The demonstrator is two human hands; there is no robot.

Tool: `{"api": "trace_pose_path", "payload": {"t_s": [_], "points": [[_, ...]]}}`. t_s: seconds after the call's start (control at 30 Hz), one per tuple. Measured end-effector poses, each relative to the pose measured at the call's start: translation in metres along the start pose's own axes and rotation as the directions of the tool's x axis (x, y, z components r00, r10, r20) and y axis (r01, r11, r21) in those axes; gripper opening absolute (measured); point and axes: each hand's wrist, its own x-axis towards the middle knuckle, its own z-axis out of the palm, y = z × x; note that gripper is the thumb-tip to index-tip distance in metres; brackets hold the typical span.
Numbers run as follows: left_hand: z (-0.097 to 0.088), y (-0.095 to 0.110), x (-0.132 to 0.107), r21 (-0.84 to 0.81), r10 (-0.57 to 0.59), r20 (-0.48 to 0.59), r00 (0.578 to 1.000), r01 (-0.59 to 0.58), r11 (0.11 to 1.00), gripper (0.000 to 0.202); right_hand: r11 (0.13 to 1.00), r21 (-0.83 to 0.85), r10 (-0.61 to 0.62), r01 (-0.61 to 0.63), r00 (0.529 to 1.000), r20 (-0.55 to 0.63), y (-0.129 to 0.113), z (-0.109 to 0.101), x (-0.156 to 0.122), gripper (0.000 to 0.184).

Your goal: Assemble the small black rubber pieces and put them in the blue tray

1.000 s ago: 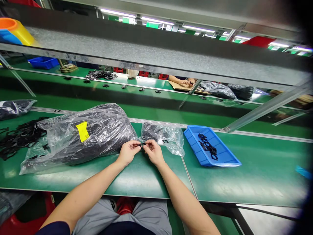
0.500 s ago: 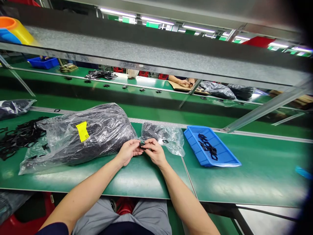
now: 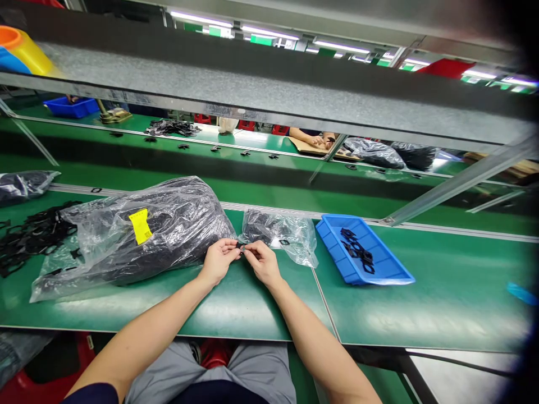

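Between my fingertips is a small black part (image 3: 240,247), mostly hidden by the fingers. My left hand (image 3: 219,261) pinches it from the left, and my right hand (image 3: 261,261) grips it from the right. Both hands are held over the green worktop (image 3: 236,308). Close beside my left hand lies a large clear plastic bag (image 3: 177,224) full of dark parts, with a yellow label (image 3: 140,226). Just beyond my right hand is a smaller clear bag (image 3: 300,233) with black parts in it.
Right of the small bag, a blue tray (image 3: 389,266) holds several black parts (image 3: 357,250). Loose black parts (image 3: 33,233) are heaped at the left. Behind runs a green belt (image 3: 189,174), with a metal shelf (image 3: 252,84) above. A co-worker's hands (image 3: 322,141) show across it.
My fingers have shifted around the small black part, the left thumb now pressing nearer to it. Both hands stay at nearly the same spot; bags and tray have not moved.
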Motion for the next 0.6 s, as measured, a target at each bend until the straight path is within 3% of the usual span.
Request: {"api": "trace_pose_path", "payload": {"t_s": [0.1,0.17,0.27,0.6], "points": [[0.0,0.001,-0.001,0.005,-0.026,0.003,1.0,0.026,1.0,0.032,0.964,0.17,0.211,-0.203,0.977,-0.034,0.003,0.005,-0.001,0.024],[0.0,0.001,-0.001,-0.001,-0.059,0.001,0.998,0.059,0.998,0.033,0.926,0.253,0.289,-0.28,0.957,0.001,0.003,0.006,0.0,0.029],[0.0,0.002,-0.001,-0.021,-0.102,-0.003,0.995,0.101,0.995,0.035,0.899,0.3,0.321,-0.318,0.946,0.039,0.0,0.005,0.001,0.03],[-0.002,0.004,0.0,-0.041,-0.143,-0.007,0.99,0.143,0.989,0.037,0.877,0.338,0.363,-0.341,0.932,-0.001,-0.011,0.004,0.002,0.024]]}}
